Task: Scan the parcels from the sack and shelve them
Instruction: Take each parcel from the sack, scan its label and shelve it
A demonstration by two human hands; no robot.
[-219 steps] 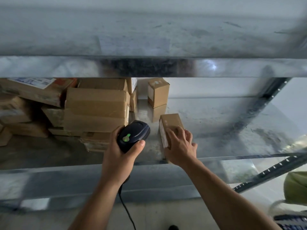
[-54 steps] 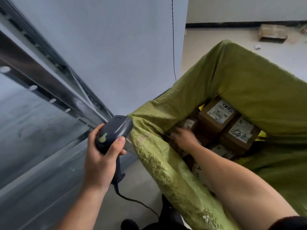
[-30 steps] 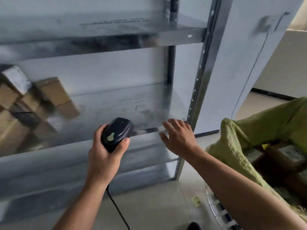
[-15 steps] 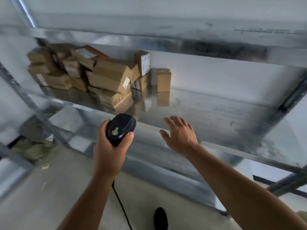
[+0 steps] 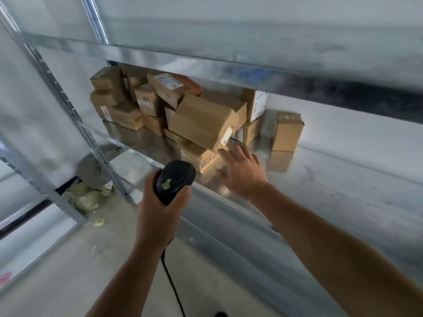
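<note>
Whole frame is pretty motion-smeared, so the labels on the parcel pile (image 5: pixel 183 110) at upper centre can't be read. The scanner (image 5: pixel 174 180) handle is buried in the left hand (image 5: pixel 158 213), and its cable (image 5: pixel 174 291) runs off the bottom edge. Lower left, the greenish heap (image 5: pixel 87 195) is maybe sacks, partly behind the shelf post (image 5: pixel 75 124).

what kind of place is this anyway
Most likely a parcel depot or storeroom. A bare metal shelf holds a heap of taped cardboard parcels, some labelled; the left hand grips a corded barcode scanner; the floor is plain concrete.
</note>
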